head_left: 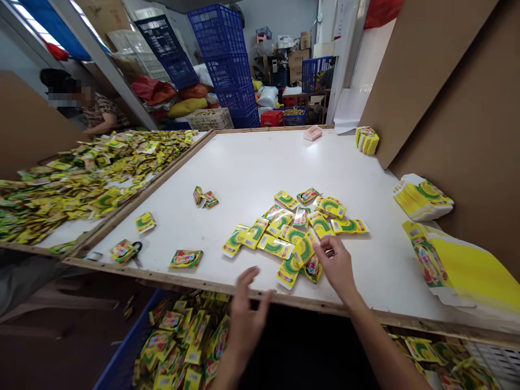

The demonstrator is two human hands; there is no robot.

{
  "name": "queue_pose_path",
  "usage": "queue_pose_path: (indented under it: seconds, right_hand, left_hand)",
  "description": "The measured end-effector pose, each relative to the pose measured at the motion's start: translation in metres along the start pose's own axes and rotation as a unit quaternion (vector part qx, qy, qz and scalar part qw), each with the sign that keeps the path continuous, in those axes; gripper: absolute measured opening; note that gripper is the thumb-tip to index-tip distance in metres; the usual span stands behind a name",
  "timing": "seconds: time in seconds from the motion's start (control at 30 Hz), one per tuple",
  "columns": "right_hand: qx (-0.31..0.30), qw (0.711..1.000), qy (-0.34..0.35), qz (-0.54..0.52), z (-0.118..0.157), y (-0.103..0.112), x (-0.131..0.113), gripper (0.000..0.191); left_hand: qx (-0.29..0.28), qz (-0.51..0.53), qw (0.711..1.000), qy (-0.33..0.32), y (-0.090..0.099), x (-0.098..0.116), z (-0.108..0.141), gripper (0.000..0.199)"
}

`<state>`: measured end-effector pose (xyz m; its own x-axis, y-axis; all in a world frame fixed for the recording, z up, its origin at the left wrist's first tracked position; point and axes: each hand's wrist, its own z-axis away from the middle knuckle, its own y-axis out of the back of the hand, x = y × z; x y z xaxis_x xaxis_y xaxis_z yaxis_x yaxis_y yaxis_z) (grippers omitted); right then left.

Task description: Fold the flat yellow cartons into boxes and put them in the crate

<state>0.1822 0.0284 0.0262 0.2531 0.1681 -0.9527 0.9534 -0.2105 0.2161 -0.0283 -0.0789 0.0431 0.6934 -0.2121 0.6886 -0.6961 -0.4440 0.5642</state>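
Note:
My right hand [335, 266] pinches one end of a small yellow box [304, 250] with a green curved print, tilted over the pile. Near the table's front edge, my left hand [245, 307] hangs in the air with its fingers apart and nothing in them. A loose cluster of similar yellow boxes [274, 246] lies spread across the white tabletop [252, 162] in front of both hands. Some boxes overlap, and several show a barcode. One more box [186, 259] lies flat to the left of the cluster.
Flat yellow cartons [424, 197] are stacked at right beside cardboard sheets [467, 108]. A blue crate [122, 346] full of boxes stands below the table. Scissors [137, 250] lie front left. Beyond a wooden rim [154, 184], another person [101, 111] sits by a large heap.

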Motion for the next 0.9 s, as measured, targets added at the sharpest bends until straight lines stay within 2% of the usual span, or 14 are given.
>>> queue_pose_path:
  seconds: [0.03, 0.1, 0.17, 0.23, 0.33, 0.43, 0.5, 0.6, 0.77, 0.9]
  right_hand:
    - [-0.017, 1.0, 0.003, -0.017, 0.011, -0.003, -0.012, 0.025]
    - [-0.046, 0.998, 0.004, -0.044, 0.03, -0.005, -0.03, 0.025]
    - [-0.059, 0.997, 0.023, -0.049, 0.042, -0.003, -0.035, 0.023]
    - [-0.026, 0.998, 0.049, -0.031, 0.047, 0.001, -0.029, 0.017]
    - [0.016, 0.999, 0.045, -0.017, 0.051, 0.007, -0.005, 0.019]
    - [-0.038, 0.998, -0.001, -0.057, 0.057, 0.004, 0.019, 0.024]
    - [-0.052, 0.995, -0.017, -0.084, 0.06, -0.001, 0.029, 0.024]
    - [-0.047, 0.994, -0.018, -0.097, 0.061, -0.006, 0.035, 0.023]
    - [-0.108, 0.992, 0.026, -0.063, 0.05, -0.008, 0.028, 0.018]
    - [-0.111, 0.99, 0.056, -0.064, 0.044, -0.013, 0.022, 0.02]
  left_hand:
    - [-0.036, 0.039, 0.998, -0.017, -0.024, 0.007, -0.002, 0.047]
    - [-0.079, 0.112, 0.99, -0.026, -0.061, 0.018, -0.006, 0.043]
    - [-0.105, 0.173, 0.979, 0.01, -0.084, 0.022, -0.009, 0.031]
    - [-0.131, 0.222, 0.964, 0.068, -0.094, 0.019, -0.012, 0.025]
    - [-0.161, 0.285, 0.937, 0.123, -0.098, 0.01, -0.015, 0.026]
    - [-0.149, 0.348, 0.913, 0.149, -0.1, 0.005, -0.013, 0.032]
    - [-0.133, 0.372, 0.905, 0.158, -0.099, 0.004, -0.011, 0.039]
    - [-0.145, 0.368, 0.907, 0.147, -0.095, 0.001, -0.01, 0.036]
    - [-0.197, 0.315, 0.92, 0.125, -0.082, -0.01, -0.02, 0.019]
    - [-0.175, 0.286, 0.937, 0.101, -0.078, -0.014, -0.026, 0.014]
